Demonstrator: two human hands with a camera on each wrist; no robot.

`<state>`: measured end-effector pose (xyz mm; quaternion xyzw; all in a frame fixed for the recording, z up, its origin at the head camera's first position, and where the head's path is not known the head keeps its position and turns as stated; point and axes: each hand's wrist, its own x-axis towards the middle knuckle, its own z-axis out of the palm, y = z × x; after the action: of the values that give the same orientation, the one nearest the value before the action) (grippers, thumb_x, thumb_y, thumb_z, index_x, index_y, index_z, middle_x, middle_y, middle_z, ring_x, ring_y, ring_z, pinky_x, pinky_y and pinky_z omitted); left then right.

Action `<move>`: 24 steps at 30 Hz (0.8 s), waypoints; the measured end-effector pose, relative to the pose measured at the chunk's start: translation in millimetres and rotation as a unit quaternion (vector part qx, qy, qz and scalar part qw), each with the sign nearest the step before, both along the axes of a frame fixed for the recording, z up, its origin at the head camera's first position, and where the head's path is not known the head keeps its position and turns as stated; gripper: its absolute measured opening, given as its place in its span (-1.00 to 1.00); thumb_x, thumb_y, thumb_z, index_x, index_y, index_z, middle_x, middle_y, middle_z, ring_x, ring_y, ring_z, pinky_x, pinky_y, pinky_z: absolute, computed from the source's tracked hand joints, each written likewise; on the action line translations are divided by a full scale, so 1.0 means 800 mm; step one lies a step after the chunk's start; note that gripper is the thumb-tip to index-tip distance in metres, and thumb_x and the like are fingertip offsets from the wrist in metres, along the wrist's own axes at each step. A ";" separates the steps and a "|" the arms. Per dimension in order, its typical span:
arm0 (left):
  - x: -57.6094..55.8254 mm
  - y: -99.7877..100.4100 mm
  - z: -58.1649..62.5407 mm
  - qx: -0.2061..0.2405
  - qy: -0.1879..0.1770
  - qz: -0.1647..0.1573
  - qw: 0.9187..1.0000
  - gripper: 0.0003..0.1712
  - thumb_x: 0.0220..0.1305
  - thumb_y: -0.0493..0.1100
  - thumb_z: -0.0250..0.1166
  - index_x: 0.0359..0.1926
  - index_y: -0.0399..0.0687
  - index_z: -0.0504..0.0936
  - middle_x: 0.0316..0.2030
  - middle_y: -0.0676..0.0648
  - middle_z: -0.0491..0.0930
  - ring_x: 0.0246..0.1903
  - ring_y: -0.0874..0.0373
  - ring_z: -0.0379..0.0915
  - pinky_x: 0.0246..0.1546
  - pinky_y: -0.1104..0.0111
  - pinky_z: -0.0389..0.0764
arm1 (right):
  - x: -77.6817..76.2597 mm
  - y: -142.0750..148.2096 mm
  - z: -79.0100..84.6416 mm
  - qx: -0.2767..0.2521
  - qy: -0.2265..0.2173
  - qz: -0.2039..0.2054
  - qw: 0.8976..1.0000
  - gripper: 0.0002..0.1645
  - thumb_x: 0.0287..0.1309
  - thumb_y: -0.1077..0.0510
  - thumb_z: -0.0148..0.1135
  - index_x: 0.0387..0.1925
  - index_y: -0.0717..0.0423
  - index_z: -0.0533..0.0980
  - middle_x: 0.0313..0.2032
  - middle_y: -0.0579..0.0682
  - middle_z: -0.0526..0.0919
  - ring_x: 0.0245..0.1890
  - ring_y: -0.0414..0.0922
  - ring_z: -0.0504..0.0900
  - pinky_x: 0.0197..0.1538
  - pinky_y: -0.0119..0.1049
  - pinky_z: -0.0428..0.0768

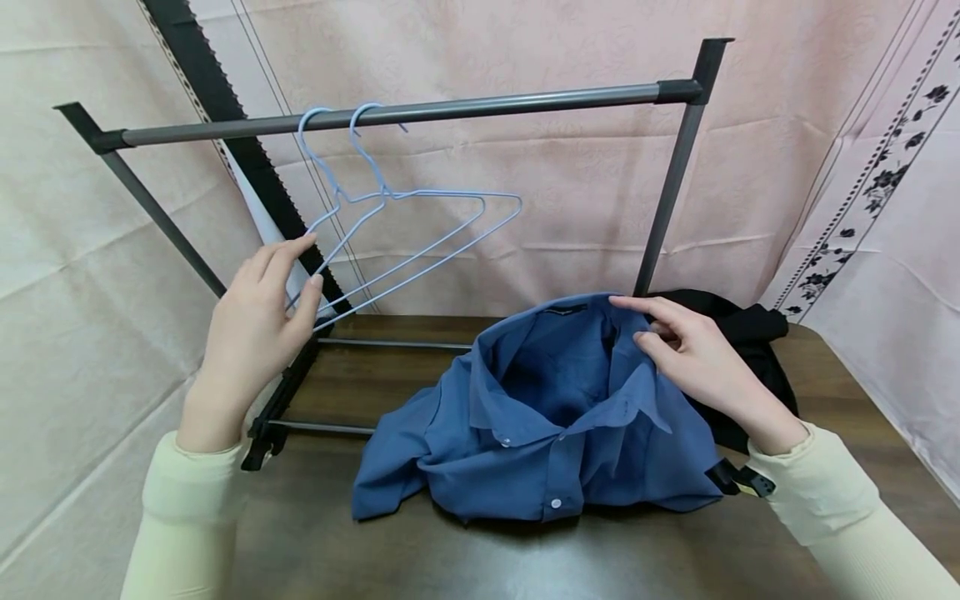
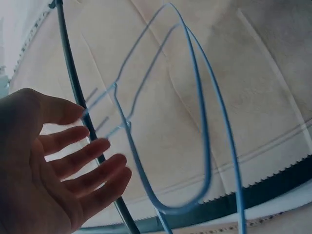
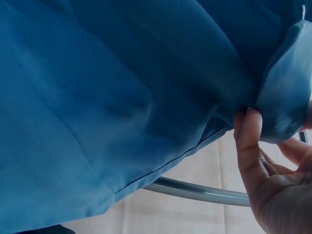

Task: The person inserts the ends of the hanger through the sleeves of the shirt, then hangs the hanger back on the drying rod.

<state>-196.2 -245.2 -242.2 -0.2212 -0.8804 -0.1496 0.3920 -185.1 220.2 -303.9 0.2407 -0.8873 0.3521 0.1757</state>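
The blue shirt [image 1: 495,475] lies on the counter [image 1: 322,533] in the lower middle of the frame, its collar spread open toward the top and a white button [image 1: 556,503] showing near its lower edge. At the right of the frame, the right hand [image 1: 693,350] pinches the shirt's collar edge between thumb and fingers. At the left, the left hand [image 1: 258,312] is raised beside two light-blue hangers [image 1: 442,192], its fingers parted and loosely bent, gripping nothing; whether they touch the wire I cannot tell. Both hangers hook over the dark rail [image 1: 487,107] of a rack [image 1: 678,192], left of the frame's centre. A black garment [image 1: 750,333] lies behind the right hand. Pale patterned cloth [image 1: 570,183] hangs across the top of the frame.
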 end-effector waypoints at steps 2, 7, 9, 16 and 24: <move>-0.003 -0.004 -0.001 0.007 -0.027 -0.009 1.000 -0.42 0.45 -0.17 0.23 0.43 -0.14 0.39 0.15 -0.32 0.52 -0.04 -0.23 0.49 -0.16 -0.13 0.52 | 0.000 0.001 -0.001 0.001 0.000 0.000 1.000 -0.41 0.36 0.33 0.11 0.33 -0.19 0.50 -0.59 -0.11 0.28 -0.64 -0.18 0.30 -0.50 -0.32 0.29; -0.011 -0.012 -0.006 0.019 -0.103 -0.012 0.994 -0.37 0.50 -0.06 0.19 0.48 -0.11 0.31 0.13 -0.30 0.53 -0.09 -0.21 0.53 -0.15 -0.12 0.52 | 0.000 0.002 -0.003 0.003 0.002 0.001 1.000 -0.41 0.37 0.33 0.11 0.33 -0.18 0.49 -0.51 -0.08 0.34 -0.62 -0.19 0.32 -0.49 -0.33 0.31; -0.014 -0.014 -0.008 0.028 -0.129 -0.016 0.991 -0.37 0.51 -0.03 0.18 0.49 -0.11 0.30 0.12 -0.31 0.54 -0.10 -0.19 0.55 -0.15 -0.12 0.55 | 0.000 0.001 -0.004 0.005 0.003 0.002 1.000 -0.41 0.37 0.33 0.11 0.33 -0.17 0.49 -0.51 -0.08 0.34 -0.62 -0.19 0.32 -0.50 -0.33 0.31; -0.024 -0.023 -0.019 0.053 -0.204 -0.053 0.976 -0.44 0.55 -0.01 0.11 0.44 -0.10 0.34 0.11 -0.18 0.62 -0.06 -0.06 0.55 -0.27 0.26 0.43 | -0.002 0.001 -0.008 0.005 0.002 0.010 1.000 -0.41 0.36 0.33 0.11 0.34 -0.17 0.49 -0.49 -0.10 0.37 -0.61 -0.21 0.33 -0.50 -0.34 0.31; -0.037 -0.024 -0.036 0.065 -0.282 -0.113 0.951 -0.47 0.60 0.01 0.01 0.44 -0.10 0.35 0.07 -0.22 0.61 -0.01 -0.11 0.59 -0.12 0.13 0.57 | -0.004 0.001 -0.012 0.007 0.002 0.020 1.000 -0.41 0.36 0.34 0.11 0.34 -0.16 0.48 -0.42 -0.10 0.40 -0.59 -0.22 0.36 -0.49 -0.35 0.33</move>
<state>-225.6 -264.0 -271.1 -0.2418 -0.9127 -0.3059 0.1222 -188.0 221.1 -313.7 0.2601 -0.8843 0.3490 0.1688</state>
